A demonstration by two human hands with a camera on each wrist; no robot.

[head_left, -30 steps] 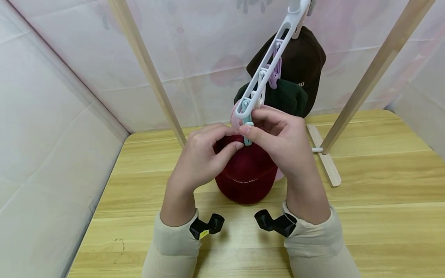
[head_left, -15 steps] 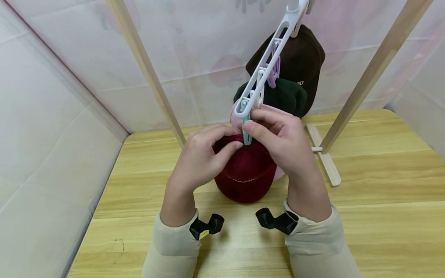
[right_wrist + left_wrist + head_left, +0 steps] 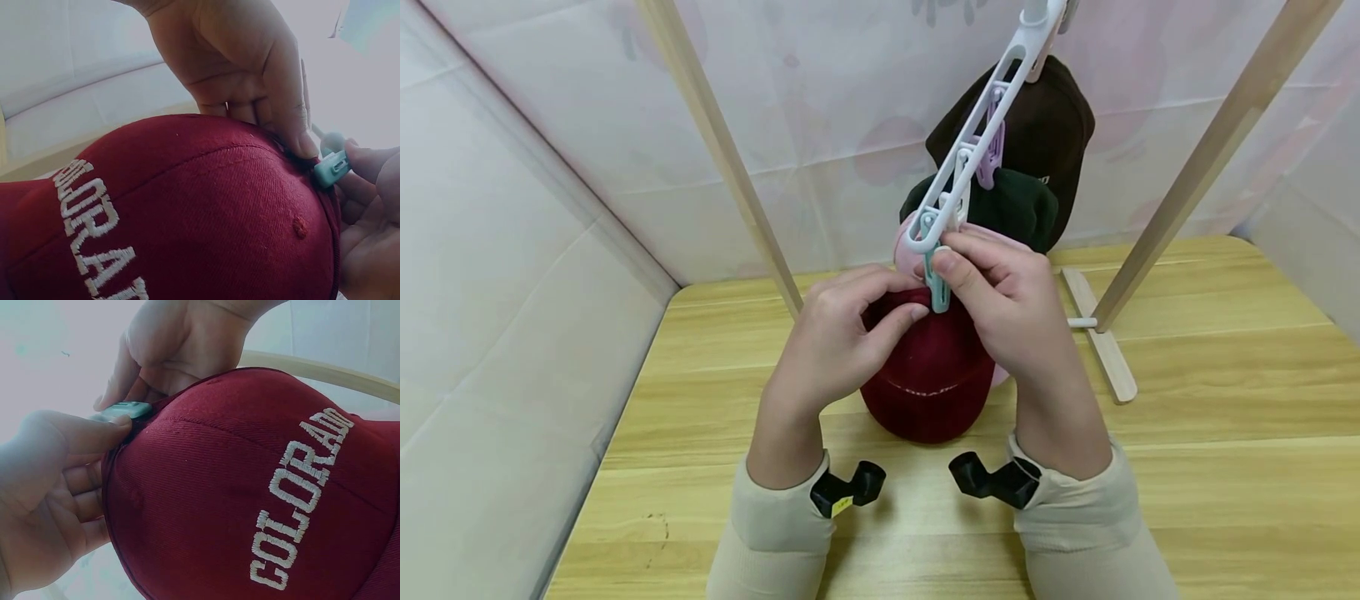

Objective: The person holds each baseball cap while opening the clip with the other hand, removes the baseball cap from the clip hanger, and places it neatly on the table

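Observation:
A dark red cap (image 3: 928, 383) lettered COLORADO (image 3: 294, 494) hangs over the wooden table, held up at its rear edge. My left hand (image 3: 838, 337) pinches that edge beside a teal clip (image 3: 937, 290). My right hand (image 3: 1000, 308) pinches the clip (image 3: 331, 167), which hangs from the low end of a white clip hanger (image 3: 970, 146). In the right wrist view my left hand's fingers (image 3: 275, 94) press on the cap's edge (image 3: 187, 206) right next to the clip. Whether the clip bites the cap is hidden by my fingers.
Further up the hanger hang a pink cap (image 3: 907, 246), a dark green cap (image 3: 1011, 208) and a brown cap (image 3: 1045, 125). Two slanted wooden rack legs (image 3: 722, 158) (image 3: 1202, 158) and a foot bar (image 3: 1101, 346) stand on the table (image 3: 1225, 433). Fabric walls close in left and behind.
My right thumb has slid a little higher on the teal clip, showing more of its lower end against the cap. My left hand and the cap have barely moved.

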